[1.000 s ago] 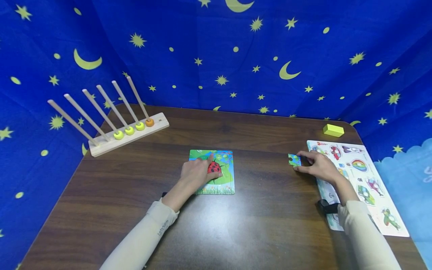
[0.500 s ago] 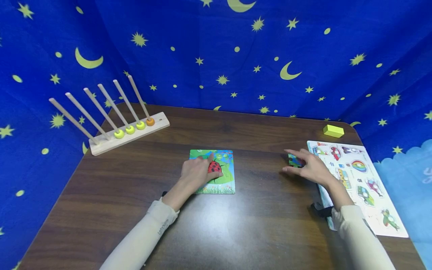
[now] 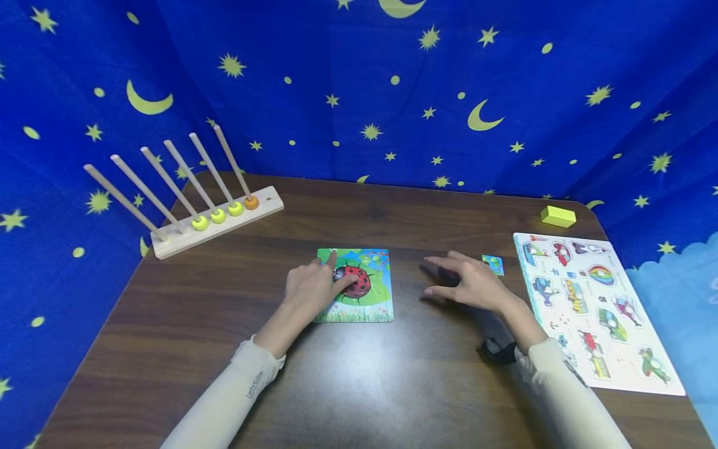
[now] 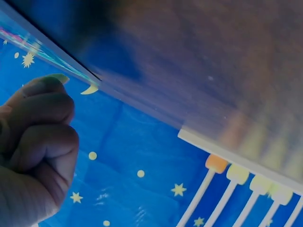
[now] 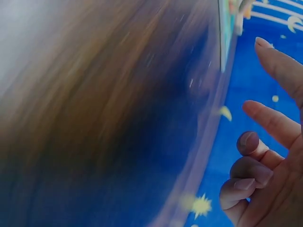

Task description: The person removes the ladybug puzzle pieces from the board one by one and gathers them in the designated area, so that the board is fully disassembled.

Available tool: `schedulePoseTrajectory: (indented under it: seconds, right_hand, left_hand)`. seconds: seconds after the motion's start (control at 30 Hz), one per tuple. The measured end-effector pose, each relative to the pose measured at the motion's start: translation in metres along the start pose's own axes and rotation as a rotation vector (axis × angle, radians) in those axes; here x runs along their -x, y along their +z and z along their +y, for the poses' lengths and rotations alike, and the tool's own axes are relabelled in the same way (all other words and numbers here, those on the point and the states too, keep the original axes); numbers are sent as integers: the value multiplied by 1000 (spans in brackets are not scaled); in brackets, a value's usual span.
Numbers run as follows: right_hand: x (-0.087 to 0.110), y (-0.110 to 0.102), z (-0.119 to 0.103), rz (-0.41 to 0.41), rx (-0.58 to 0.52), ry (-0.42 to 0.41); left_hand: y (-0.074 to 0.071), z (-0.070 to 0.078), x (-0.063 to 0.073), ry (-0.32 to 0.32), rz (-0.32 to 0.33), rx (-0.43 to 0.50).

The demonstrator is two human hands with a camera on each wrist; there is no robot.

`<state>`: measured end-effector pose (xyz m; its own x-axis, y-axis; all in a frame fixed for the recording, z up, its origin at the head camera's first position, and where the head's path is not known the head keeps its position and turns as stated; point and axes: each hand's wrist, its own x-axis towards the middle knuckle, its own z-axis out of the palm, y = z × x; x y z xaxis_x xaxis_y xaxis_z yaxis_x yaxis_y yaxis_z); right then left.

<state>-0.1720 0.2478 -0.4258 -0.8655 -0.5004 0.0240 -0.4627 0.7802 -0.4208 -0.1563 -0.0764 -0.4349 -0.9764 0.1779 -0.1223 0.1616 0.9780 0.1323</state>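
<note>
green puzzle [image 3: 368, 294] lay under the left hand [image 3: 310, 290]; right of the puzzle were the right hand [image 3: 471, 282] and, slightly farther, the piece [image 3: 494, 265]. each hand had thumb and forefinger apart.

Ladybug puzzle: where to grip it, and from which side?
Probably pinch the ladybug puzzle by its right edge, from the right. It lies flat, that edge is uncovered, the left hand covers part of its left side, and the right hand faces that edge.

The site is a children's play area; home or nursery cannot be determined. Indicators are the star-and-moon curtain [image 3: 314, 62], wood-grain table [image 3: 426, 215], bead rack [image 3: 224, 223], ladybird puzzle [image 3: 359, 304] and picture board [image 3: 624, 368].
</note>
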Motion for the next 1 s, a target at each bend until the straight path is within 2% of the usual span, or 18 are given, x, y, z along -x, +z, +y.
schedulePoseTrajectory:
  seconds: [0.23,0.4,0.67,1.0]
  right_hand:
    - [-20,15,-23,-13,-1,-59]
    - [-37,26,-39,-16,-44,-73]
    - [-64,42,-57,-60,-73,-34]
    - [-90,55,-78,-72,-90,40]
  left_hand:
    - [7,-2,5,-22,21,-81]
    - [9,-2,7,-26,34,-90]
    - [12,-4,5,-10,37,-74]
    - [12,-5,5,-30,36,-63]
